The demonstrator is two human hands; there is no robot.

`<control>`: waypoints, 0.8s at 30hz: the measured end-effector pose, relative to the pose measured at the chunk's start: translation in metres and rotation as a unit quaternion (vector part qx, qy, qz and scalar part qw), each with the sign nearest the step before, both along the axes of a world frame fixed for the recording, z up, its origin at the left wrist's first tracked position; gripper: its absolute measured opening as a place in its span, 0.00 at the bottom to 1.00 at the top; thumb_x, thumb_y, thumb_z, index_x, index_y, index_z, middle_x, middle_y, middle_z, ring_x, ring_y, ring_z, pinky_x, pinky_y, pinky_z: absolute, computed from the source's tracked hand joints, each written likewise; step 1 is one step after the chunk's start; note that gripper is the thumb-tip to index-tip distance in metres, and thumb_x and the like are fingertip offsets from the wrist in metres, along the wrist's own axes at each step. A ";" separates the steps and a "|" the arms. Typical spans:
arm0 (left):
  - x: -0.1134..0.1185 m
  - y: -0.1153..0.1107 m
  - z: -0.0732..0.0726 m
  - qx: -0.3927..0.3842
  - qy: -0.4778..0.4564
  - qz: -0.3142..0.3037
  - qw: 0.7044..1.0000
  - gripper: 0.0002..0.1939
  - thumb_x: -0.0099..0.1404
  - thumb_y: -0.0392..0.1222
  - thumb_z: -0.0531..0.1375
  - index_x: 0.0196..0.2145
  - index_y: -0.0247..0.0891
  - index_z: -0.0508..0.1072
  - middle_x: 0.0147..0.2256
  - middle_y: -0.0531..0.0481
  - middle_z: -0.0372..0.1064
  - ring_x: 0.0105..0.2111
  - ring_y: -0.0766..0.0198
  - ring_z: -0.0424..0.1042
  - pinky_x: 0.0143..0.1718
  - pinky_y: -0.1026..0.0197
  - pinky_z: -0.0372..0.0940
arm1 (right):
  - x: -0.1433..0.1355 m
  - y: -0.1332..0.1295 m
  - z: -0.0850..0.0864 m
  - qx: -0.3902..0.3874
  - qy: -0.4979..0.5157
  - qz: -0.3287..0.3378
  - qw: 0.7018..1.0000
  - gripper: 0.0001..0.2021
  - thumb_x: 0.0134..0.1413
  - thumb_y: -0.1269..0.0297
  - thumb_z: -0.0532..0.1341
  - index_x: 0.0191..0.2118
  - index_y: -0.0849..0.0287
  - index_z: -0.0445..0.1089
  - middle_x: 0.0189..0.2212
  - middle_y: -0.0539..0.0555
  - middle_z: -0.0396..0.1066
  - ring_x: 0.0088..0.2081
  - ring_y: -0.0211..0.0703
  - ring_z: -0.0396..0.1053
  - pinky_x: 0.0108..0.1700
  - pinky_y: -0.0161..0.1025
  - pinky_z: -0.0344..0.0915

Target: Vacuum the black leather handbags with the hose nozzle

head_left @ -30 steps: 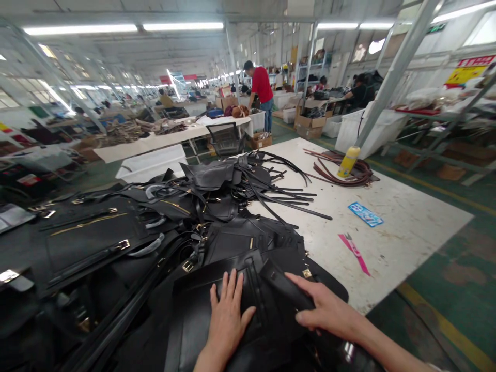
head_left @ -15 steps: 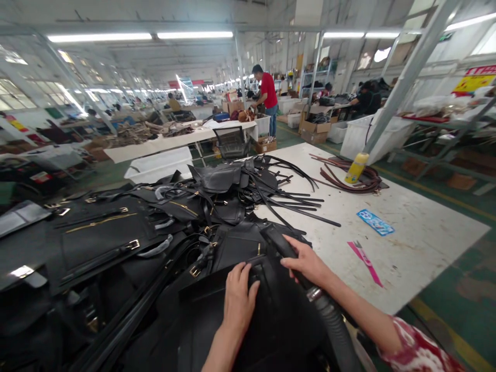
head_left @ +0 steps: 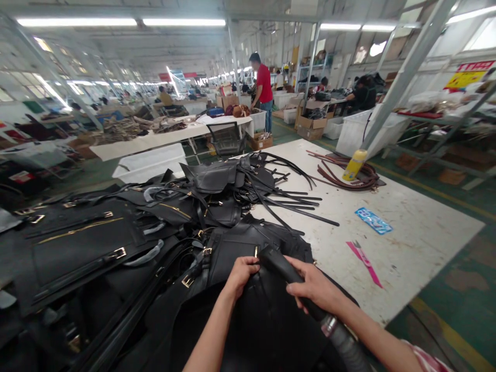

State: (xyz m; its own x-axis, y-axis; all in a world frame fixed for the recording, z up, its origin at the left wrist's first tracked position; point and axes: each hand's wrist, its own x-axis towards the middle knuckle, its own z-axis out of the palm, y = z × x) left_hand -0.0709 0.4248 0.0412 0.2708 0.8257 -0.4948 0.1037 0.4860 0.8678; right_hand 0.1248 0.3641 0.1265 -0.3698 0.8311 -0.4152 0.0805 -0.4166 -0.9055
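Observation:
A black leather bag [head_left: 248,320] lies in front of me at the table's near side. My left hand [head_left: 243,273] pinches the bag's black leather near a small gold zipper end. In my right hand [head_left: 310,283] is a black nozzle [head_left: 281,266] joined by a metal clamp to a ribbed hose [head_left: 346,341]. The nozzle's tip rests close to my left fingertips, over the bag; whether it touches the leather I cannot tell. More black bags with gold buckles [head_left: 89,232] are piled to the left, and black straps [head_left: 294,201] spread out behind.
On the white table [head_left: 426,227] are a blue packet [head_left: 373,220], a pink-handled tool [head_left: 365,263], a yellow bottle [head_left: 354,165] and coiled brown straps [head_left: 329,175]. Beyond it are a chair [head_left: 227,138], a white bin [head_left: 151,163] and a person in red [head_left: 264,85].
My left hand has gone from lying spread on the bag to pinching its leather farther forward. The nozzle has moved slightly, its tip now lower and beside those fingers. The view has shifted a little.

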 end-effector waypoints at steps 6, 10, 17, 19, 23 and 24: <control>-0.003 -0.002 0.002 -0.024 -0.053 0.040 0.998 0.11 0.40 0.36 0.61 0.26 0.31 0.74 0.21 0.49 0.70 0.19 0.70 0.65 0.23 0.66 0.59 | -0.005 -0.006 0.001 -0.009 0.013 -0.005 1.000 0.35 0.41 0.71 0.58 0.59 0.54 0.50 0.19 0.44 0.65 0.14 0.33 0.62 0.15 0.29 0.62; -0.004 -0.005 0.005 -0.028 -0.065 0.047 0.996 0.13 0.39 0.36 0.62 0.28 0.31 0.75 0.24 0.47 0.72 0.22 0.67 0.68 0.27 0.64 0.61 | -0.005 -0.003 -0.004 -0.012 0.026 -0.008 1.000 0.34 0.39 0.71 0.59 0.57 0.57 0.53 0.19 0.44 0.66 0.14 0.34 0.63 0.14 0.31 0.62; -0.005 -0.005 0.006 -0.005 -0.015 0.050 0.999 0.18 0.42 0.44 0.63 0.31 0.31 0.75 0.25 0.46 0.72 0.24 0.66 0.68 0.29 0.63 0.62 | 0.024 0.017 0.000 0.047 -0.004 -0.117 0.992 0.35 0.42 0.66 0.61 0.58 0.58 0.50 0.15 0.43 0.66 0.14 0.35 0.63 0.16 0.31 0.62; -0.003 -0.005 0.004 0.010 0.019 0.046 0.999 0.18 0.44 0.47 0.63 0.30 0.31 0.75 0.23 0.48 0.71 0.22 0.67 0.67 0.27 0.63 0.61 | 0.042 0.013 0.004 0.053 -0.020 -0.145 0.988 0.35 0.42 0.65 0.61 0.59 0.59 0.50 0.15 0.43 0.67 0.14 0.36 0.63 0.16 0.32 0.61; -0.001 -0.001 0.004 0.060 0.115 0.045 0.991 0.16 0.46 0.51 0.60 0.24 0.33 0.74 0.18 0.52 0.67 0.19 0.67 0.63 0.23 0.64 0.56 | 0.083 -0.007 0.000 0.053 -0.078 -0.221 0.971 0.38 0.43 0.62 0.61 0.60 0.61 0.46 0.14 0.44 0.67 0.13 0.38 0.63 0.16 0.33 0.61; -0.003 0.001 0.006 0.078 0.142 0.047 0.986 0.15 0.46 0.51 0.60 0.22 0.33 0.73 0.18 0.52 0.66 0.20 0.67 0.63 0.24 0.64 0.56 | 0.094 -0.013 -0.003 0.048 -0.094 -0.240 0.965 0.39 0.42 0.61 0.61 0.61 0.62 0.44 0.14 0.44 0.67 0.13 0.39 0.64 0.16 0.34 0.61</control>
